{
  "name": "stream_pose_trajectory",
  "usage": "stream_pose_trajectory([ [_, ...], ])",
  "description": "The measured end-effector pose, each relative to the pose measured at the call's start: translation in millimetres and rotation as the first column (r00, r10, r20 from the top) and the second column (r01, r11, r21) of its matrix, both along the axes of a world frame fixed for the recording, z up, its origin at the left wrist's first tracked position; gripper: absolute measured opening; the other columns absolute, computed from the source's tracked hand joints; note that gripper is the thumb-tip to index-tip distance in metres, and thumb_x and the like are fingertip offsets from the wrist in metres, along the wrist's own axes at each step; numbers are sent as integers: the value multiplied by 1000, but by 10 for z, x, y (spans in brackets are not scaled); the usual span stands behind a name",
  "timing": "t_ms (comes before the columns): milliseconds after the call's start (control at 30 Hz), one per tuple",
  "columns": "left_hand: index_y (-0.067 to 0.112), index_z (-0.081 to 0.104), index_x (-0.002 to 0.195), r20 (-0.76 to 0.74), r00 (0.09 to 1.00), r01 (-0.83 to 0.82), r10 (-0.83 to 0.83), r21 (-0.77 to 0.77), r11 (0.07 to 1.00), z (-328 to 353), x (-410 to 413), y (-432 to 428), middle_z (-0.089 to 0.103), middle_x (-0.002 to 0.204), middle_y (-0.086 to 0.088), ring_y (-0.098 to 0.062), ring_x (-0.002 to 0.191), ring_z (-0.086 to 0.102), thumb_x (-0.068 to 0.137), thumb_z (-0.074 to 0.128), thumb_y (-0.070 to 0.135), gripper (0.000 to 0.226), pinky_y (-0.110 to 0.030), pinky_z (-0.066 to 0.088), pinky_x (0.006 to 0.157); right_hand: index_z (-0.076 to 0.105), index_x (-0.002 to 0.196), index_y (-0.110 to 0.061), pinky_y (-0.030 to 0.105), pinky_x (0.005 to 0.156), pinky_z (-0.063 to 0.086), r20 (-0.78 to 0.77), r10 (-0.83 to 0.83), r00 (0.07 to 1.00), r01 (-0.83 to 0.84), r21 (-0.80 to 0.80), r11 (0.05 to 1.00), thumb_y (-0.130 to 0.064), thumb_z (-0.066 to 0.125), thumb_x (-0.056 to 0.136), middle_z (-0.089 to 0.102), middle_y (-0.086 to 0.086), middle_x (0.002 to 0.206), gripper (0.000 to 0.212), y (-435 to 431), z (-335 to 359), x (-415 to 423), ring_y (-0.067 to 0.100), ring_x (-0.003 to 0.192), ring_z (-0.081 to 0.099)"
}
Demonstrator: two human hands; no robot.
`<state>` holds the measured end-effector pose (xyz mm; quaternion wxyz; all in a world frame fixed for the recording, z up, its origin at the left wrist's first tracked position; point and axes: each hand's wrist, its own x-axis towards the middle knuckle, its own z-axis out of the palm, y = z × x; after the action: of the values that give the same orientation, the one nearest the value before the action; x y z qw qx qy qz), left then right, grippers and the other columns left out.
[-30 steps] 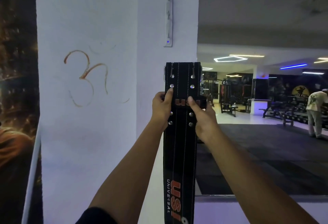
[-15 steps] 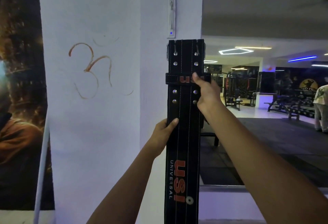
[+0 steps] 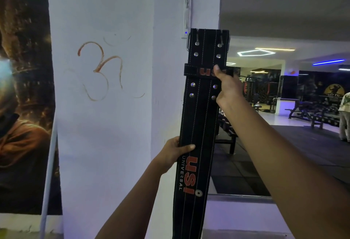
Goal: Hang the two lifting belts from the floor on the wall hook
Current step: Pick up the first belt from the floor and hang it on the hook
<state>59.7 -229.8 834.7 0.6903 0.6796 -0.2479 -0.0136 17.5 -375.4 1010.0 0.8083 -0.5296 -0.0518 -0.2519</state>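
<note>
I am facing the white wall [image 3: 106,144] with its hook rail [image 3: 187,5] running up the corner, far above. I am holding one black lifting belt [image 3: 200,125] upright against that corner, buckle [image 3: 189,40] end up, just under the rail. My left hand [image 3: 173,153] is gripping its left edge low down, fingers wrapped round; my right hand [image 3: 227,89] is pinching the keeper loop [image 3: 197,71]. Next, I judge, I need to be lifting the buckle onto a hook.

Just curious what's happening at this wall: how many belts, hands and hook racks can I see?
belt: 1
hands: 2, left hand and right hand, both gripping the belt
hook rack: 1
Total: 4
</note>
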Motion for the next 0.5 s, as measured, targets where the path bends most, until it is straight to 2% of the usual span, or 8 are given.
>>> stream_pose_trajectory([
  [100,3,59,118,29,1000,0,2,-78,997,188,-3,-40,69,113,-16,-31,102,68,82,68,14,38,-39,55,88,57,82,-24,26,56,35,-8,-4,1000,4,6,1000,-29,70,80,55,-14,81,15,-20,-12,23,9,64,43],
  [200,5,60,117,38,999,-32,37,-116,993,228,-5,-83,70,112,-15,-30,101,68,81,69,15,39,-40,55,89,56,77,-27,28,57,36,-15,-8,1000,8,10,1000,-30,71,79,56,-14,83,16,-32,-15,22,10,66,44],
  [400,3,61,115,-8,1000,14,-13,69,998,-171,41,-60,69,112,-19,-32,101,68,82,68,17,37,-43,54,91,58,78,-26,33,64,42,-35,2,999,-2,20,1000,-31,75,75,61,-10,87,17,-73,-76,28,17,81,52],
  [500,2,58,119,0,999,37,-37,-55,998,3,63,-89,67,116,-19,-33,104,66,83,66,15,39,-42,54,91,58,81,-25,31,61,40,-24,-11,1000,11,5,1000,-29,73,78,58,-12,84,16,-86,-78,31,12,72,50],
])
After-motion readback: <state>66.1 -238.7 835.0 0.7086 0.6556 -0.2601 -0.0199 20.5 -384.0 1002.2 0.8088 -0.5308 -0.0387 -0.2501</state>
